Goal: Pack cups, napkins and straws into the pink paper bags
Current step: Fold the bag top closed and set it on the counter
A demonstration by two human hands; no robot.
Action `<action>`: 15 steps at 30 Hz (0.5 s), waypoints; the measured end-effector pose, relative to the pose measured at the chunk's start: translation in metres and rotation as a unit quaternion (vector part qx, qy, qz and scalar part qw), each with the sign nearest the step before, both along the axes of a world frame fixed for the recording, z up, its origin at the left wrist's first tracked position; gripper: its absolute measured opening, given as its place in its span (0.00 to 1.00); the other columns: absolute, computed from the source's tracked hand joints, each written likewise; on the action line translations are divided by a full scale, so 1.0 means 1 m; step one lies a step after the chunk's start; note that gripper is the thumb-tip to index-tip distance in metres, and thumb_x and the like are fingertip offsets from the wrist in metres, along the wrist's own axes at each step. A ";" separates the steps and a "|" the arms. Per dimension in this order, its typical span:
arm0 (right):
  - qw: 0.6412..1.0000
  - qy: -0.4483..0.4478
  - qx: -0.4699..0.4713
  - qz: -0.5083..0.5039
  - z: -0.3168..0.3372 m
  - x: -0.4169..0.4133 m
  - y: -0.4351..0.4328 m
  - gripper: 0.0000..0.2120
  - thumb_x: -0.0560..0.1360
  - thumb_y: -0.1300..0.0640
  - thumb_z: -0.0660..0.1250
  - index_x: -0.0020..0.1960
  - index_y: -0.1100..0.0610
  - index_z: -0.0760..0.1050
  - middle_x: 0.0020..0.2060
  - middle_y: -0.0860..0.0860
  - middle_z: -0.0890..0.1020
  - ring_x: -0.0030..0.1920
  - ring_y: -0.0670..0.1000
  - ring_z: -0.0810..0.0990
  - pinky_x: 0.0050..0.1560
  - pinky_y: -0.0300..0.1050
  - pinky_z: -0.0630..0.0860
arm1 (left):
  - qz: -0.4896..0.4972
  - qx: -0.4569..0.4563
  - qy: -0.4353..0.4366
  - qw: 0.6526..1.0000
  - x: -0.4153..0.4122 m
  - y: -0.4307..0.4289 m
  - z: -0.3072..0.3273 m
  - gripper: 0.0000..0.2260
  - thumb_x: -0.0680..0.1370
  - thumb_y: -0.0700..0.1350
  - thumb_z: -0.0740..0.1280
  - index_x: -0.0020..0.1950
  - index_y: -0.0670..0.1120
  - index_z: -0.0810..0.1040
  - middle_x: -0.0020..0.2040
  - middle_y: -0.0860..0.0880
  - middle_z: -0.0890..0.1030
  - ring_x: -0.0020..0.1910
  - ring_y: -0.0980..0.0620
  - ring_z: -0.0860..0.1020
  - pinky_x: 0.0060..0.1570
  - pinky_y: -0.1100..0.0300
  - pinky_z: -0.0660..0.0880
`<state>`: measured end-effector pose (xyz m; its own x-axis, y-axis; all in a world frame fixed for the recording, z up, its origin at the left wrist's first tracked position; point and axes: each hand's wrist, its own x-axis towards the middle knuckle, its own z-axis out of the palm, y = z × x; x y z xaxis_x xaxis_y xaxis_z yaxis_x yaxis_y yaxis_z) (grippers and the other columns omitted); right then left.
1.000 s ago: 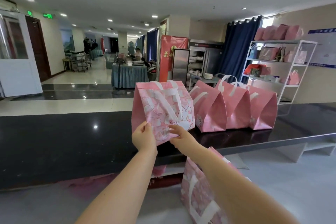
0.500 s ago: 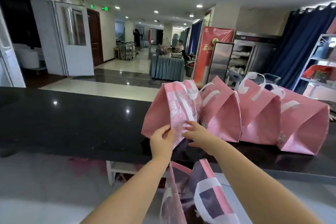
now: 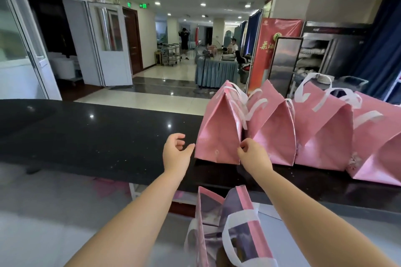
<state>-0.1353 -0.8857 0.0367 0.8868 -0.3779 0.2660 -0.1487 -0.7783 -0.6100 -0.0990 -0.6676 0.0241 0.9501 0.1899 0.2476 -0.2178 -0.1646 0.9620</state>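
Note:
Several pink paper bags with white handles stand in a row on the black counter (image 3: 97, 143). The leftmost pink bag (image 3: 219, 134) shows its narrow side to me. My right hand (image 3: 252, 154) pinches this bag's lower right edge, in the gap to the second pink bag (image 3: 273, 134). My left hand (image 3: 176, 153) hovers just left of the bag with loosely curled fingers, holding nothing. Another pink bag (image 3: 236, 230) stands open on the lower grey surface in front of me, between my forearms. No cups, napkins or straws are visible.
Two more pink bags (image 3: 325, 134) (image 3: 382, 149) continue the row to the right. Beyond the counter lie a tiled hall, a draped table (image 3: 217, 71), a red banner (image 3: 273, 50), and a person (image 3: 184, 42) far back. White doors (image 3: 108, 45) stand at left.
The leftmost bag has been turned and set down with its narrow side facing me, against the row. My left hand has let go of it. The view has swung leftward.

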 end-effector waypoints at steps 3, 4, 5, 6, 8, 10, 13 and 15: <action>0.998 0.015 -0.060 -0.027 -0.001 0.000 0.000 0.06 0.76 0.56 0.61 0.48 0.56 0.76 0.39 0.52 0.80 0.37 0.54 0.74 0.41 0.47 0.71 | -0.077 0.096 0.025 0.992 0.021 -0.001 0.000 0.13 0.72 0.44 0.75 0.53 0.54 0.77 0.46 0.57 0.79 0.46 0.60 0.77 0.40 0.68 0.70; 0.997 0.024 -0.067 -0.037 -0.003 0.000 0.000 0.06 0.76 0.57 0.61 0.47 0.57 0.76 0.38 0.52 0.79 0.37 0.55 0.74 0.47 0.50 0.74 | -0.088 0.123 0.022 0.988 0.027 -0.004 -0.001 0.10 0.72 0.43 0.74 0.50 0.53 0.78 0.44 0.57 0.80 0.45 0.59 0.78 0.39 0.69 0.70; 0.996 0.035 -0.071 -0.048 -0.004 0.001 -0.001 0.06 0.76 0.58 0.61 0.47 0.57 0.76 0.37 0.52 0.78 0.38 0.56 0.74 0.53 0.53 0.74 | -0.088 0.143 0.015 0.986 0.032 -0.007 -0.003 0.07 0.73 0.44 0.74 0.47 0.53 0.79 0.42 0.58 0.80 0.44 0.59 0.79 0.38 0.69 0.70; 0.995 0.044 -0.073 -0.058 -0.006 0.003 -0.002 0.07 0.76 0.59 0.60 0.48 0.58 0.76 0.38 0.53 0.78 0.39 0.57 0.75 0.57 0.56 0.73 | -0.085 0.157 0.009 0.984 0.037 -0.011 -0.005 0.05 0.73 0.44 0.73 0.44 0.54 0.80 0.41 0.58 0.80 0.43 0.59 0.79 0.38 0.69 0.69; 0.993 0.051 -0.074 -0.072 -0.009 0.006 -0.004 0.08 0.77 0.60 0.59 0.50 0.59 0.76 0.40 0.55 0.80 0.42 0.59 0.78 0.58 0.56 0.73 | -0.090 0.163 0.000 0.983 0.044 -0.018 -0.007 0.05 0.73 0.45 0.72 0.45 0.55 0.80 0.41 0.58 0.80 0.42 0.60 0.79 0.39 0.68 0.72; 0.993 0.039 -0.066 -0.084 -0.010 0.010 -0.003 0.08 0.78 0.58 0.59 0.50 0.59 0.76 0.42 0.56 0.81 0.43 0.60 0.78 0.57 0.55 0.73 | -0.106 0.159 -0.006 0.982 0.052 -0.026 -0.006 0.06 0.73 0.46 0.73 0.48 0.54 0.80 0.41 0.57 0.81 0.41 0.60 0.79 0.40 0.65 0.76; 0.991 0.028 -0.078 -0.101 -0.011 0.018 -0.001 0.08 0.79 0.56 0.58 0.47 0.59 0.75 0.39 0.55 0.80 0.41 0.60 0.77 0.58 0.58 0.73 | -0.092 0.180 -0.013 0.979 0.062 -0.039 -0.007 0.04 0.74 0.45 0.72 0.47 0.52 0.80 0.40 0.56 0.81 0.41 0.57 0.80 0.41 0.60 0.78; 0.991 0.025 -0.079 -0.109 -0.012 0.022 0.000 0.09 0.79 0.56 0.58 0.47 0.59 0.75 0.40 0.56 0.81 0.41 0.60 0.78 0.59 0.60 0.73 | -0.074 0.195 -0.019 0.978 0.066 -0.044 -0.008 0.03 0.75 0.43 0.70 0.44 0.51 0.79 0.39 0.54 0.80 0.40 0.54 0.80 0.40 0.58 0.78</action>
<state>-0.1137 -0.8858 0.0244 0.8025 -0.5187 0.2950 -0.3501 -0.8096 -0.4712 -0.0325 -0.7111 0.0159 0.9487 -0.0640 0.3096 -0.3010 -0.4815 0.8231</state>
